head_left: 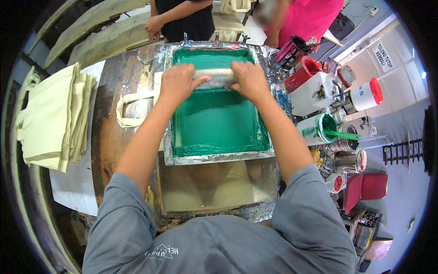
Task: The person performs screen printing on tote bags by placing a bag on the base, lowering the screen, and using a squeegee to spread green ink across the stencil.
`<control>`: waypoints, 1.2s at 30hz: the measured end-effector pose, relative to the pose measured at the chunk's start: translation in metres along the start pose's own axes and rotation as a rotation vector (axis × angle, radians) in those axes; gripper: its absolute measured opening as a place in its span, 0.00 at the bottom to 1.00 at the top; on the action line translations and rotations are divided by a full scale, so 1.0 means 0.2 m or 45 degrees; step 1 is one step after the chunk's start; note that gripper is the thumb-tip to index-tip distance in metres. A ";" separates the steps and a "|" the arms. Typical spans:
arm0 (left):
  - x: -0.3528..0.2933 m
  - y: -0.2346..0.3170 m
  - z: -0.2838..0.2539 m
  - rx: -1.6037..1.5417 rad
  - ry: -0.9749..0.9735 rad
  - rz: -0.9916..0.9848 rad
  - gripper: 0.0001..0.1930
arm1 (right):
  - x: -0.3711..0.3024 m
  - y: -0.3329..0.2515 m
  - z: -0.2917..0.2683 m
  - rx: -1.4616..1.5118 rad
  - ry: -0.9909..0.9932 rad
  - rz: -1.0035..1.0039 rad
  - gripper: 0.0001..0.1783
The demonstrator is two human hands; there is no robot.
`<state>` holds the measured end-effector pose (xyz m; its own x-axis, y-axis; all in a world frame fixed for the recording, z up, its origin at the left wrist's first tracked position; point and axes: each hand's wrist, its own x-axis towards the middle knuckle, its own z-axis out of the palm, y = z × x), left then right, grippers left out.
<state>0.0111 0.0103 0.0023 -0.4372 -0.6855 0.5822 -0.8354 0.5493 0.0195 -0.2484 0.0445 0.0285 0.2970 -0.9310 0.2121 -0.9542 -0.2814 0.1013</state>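
Observation:
Both my arms reach forward over a screen printing frame [219, 158] whose mesh is coated with green ink [216, 121]. A pale squeegee [213, 74] lies crosswise near the frame's far end. My left hand [179, 82] grips its left end, thumb along the near side. Around its right end my right hand [251, 80] is closed. The squeegee's lower edge meets the ink. From under the frame's left side sticks out a cream tote bag's handle [132, 109]; the rest of that bag is mostly hidden.
A stack of cream tote bags [50, 118] lies at the left. Along the right stand a green ink tub [319, 129] with a green stirrer, a white jerrycan [310, 96] and a red bucket [303, 73]. Clamps [216, 39] hold the frame's far edge. Two people stand beyond the table.

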 end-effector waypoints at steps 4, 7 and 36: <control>-0.21 0.11 -0.13 -0.056 -0.049 -0.014 0.34 | -0.27 -0.11 -0.07 0.054 0.024 -0.017 0.34; -0.39 0.22 -0.27 -0.101 -0.080 -0.017 0.33 | -0.49 -0.23 -0.14 0.100 0.061 0.004 0.32; -1.11 0.28 -0.64 -1.019 0.003 -0.807 0.46 | -1.02 -0.53 -0.40 0.224 0.443 0.042 0.32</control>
<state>0.1042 0.2554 -0.0213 0.0095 -0.9607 0.2773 -0.4446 0.2444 0.8617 -0.2048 0.2837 0.0524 0.2316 -0.8142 0.5324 -0.9458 -0.3166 -0.0727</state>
